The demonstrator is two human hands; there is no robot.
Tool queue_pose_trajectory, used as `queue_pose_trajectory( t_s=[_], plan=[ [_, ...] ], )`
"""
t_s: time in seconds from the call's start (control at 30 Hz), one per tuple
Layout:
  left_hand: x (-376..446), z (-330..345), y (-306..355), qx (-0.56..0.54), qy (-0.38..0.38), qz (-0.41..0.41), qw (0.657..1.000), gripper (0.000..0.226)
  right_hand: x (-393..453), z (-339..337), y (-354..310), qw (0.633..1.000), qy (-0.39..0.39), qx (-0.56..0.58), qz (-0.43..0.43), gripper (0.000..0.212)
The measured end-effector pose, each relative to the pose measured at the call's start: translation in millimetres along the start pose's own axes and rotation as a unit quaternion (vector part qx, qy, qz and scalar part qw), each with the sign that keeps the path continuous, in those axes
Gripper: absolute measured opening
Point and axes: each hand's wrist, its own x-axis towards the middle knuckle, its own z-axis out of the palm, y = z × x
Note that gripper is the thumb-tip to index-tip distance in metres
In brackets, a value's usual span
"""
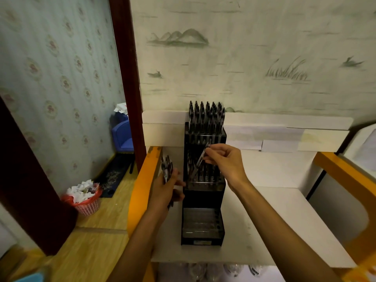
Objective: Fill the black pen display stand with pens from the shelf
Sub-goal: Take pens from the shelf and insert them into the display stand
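middle tier filling: right hand [223, 159] pinches slim dark pen [200, 159], tilted over tiered black plastic pen display stand [203, 200] at white shelf [284, 220] back edge; left hand [168, 188] grips spare pen bundle [166, 167]. next, probably: straighten pen, drop into free slot.

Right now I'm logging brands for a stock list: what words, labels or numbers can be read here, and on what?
None can be read.
Label strip on the base of the black pen display stand: blurred.
Pens held in the left hand and right hand: any print too small.
Papers in the red basket: illegible.
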Motion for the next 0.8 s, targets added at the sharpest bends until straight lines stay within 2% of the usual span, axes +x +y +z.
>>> queue_pose_trajectory(
  t_s=[0.2,0.33,0.43,0.63,0.8],
  plan=[
    [2,-3,1,-0.003,-0.012,-0.003,1.000,0.023,4,1,7,0.980,0.047,-0.170,-0.095,0.014],
    [2,-5,4,-0.071,-0.037,-0.040,0.996,0.013,3,4,13,0.971,0.042,-0.208,-0.109,0.013],
    [0,-5,5,-0.093,-0.053,-0.034,0.994,0.007,3,6,17,0.967,0.037,-0.229,-0.109,0.016],
    [0,-3,7,-0.033,-0.043,0.022,0.998,0.013,1,12,25,0.956,0.023,-0.268,-0.117,0.020],
    [-1,-1,8,-0.036,-0.032,0.039,0.998,0.025,4,14,23,0.944,0.012,-0.300,-0.134,0.017]
  ],
)
